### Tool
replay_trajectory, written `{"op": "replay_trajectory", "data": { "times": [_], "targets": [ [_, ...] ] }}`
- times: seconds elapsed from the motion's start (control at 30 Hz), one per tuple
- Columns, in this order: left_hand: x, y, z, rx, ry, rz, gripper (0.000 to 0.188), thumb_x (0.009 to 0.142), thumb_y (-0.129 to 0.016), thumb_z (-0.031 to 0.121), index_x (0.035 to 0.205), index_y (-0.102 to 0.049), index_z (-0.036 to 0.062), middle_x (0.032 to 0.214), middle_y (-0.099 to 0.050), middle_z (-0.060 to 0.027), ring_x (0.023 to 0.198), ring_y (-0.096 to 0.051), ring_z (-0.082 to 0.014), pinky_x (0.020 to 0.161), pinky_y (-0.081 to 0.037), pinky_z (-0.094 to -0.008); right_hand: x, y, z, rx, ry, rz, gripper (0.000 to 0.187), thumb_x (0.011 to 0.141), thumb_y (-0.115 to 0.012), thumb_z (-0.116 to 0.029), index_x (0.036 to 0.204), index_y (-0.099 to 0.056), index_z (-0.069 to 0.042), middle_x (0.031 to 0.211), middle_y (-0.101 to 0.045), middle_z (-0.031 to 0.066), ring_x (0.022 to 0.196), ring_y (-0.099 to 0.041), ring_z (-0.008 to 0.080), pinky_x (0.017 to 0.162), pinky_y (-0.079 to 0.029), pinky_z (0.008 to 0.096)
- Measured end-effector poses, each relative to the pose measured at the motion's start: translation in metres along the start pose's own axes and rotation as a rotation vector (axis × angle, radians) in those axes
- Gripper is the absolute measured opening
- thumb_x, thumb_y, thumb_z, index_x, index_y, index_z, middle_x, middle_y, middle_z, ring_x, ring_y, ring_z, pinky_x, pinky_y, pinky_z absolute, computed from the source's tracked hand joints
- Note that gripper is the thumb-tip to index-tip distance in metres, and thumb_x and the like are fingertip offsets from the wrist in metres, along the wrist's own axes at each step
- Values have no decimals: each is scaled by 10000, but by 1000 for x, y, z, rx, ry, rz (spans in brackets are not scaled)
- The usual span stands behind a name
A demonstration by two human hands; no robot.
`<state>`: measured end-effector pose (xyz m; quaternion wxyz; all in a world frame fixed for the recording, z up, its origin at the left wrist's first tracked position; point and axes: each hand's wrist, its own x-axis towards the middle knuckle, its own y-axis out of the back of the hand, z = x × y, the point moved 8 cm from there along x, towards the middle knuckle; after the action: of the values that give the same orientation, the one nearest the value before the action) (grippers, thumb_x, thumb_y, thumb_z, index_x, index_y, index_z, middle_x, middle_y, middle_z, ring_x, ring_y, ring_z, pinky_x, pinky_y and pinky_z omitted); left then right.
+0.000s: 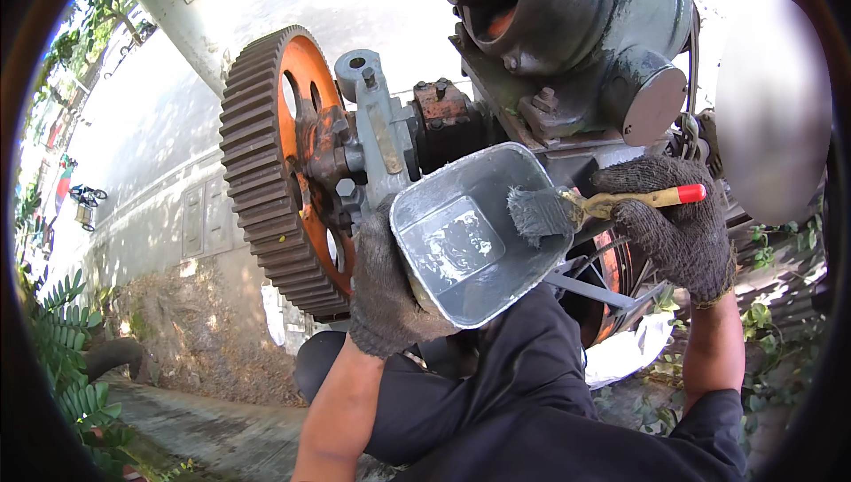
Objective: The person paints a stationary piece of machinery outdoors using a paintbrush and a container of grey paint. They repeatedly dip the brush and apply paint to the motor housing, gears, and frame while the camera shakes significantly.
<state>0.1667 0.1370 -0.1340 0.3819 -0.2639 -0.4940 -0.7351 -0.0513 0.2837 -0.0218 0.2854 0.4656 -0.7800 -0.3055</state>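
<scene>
My left hand (pixel 383 291), in a dark knit glove, grips a squarish tub (pixel 474 182) from its left side. The tub is tilted, its mouth facing up at me, with grey paint smeared over the walls and a shiny wet patch on the bottom. My gloved right hand (pixel 681 236) holds a paintbrush (pixel 592 207) by its wooden handle, which has a red end. Grey paint coats the bristles, which are over the right part of the tub; whether they touch its wall I cannot tell.
Behind the tub stands machinery: a large gear (pixel 266 163) with an orange face, a grey bearing bracket (pixel 379 123) with bolts, and a big motor housing (pixel 567 21). A blurred pale oval (pixel 773 110) is at far right. Leafy plants (pixel 80 367) grow at left; a paved road lies beyond.
</scene>
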Motion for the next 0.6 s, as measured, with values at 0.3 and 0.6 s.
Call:
{"op": "replay_trajectory", "data": {
  "times": [0.3, 0.6],
  "targets": [
    [13, 7, 14, -254, 39, 16, 1057, 686, -995, 388, 1491, -468, -48, 1397, -624, -251, 1250, -645, -432, 1085, -509, -519, -26, -2, 29, 267, -130, -45, 334, 999, -733, -191, 1258, -748, 19, 1059, -816, 94, 860, -768, 162, 721, -619, 317],
    [-17, 1, 4, -323, 97, 19, 1320, 645, -969, 454, 1643, -268, -53, 1589, -403, -327, 1453, -436, -536, 1251, -333, -588, -56, -10, 67, 211, -117, -117, 305, 1024, -694, -213, 1206, -707, 32, 1139, -744, 166, 1059, -711, 295, 961, -559, 407]
  ]
}}
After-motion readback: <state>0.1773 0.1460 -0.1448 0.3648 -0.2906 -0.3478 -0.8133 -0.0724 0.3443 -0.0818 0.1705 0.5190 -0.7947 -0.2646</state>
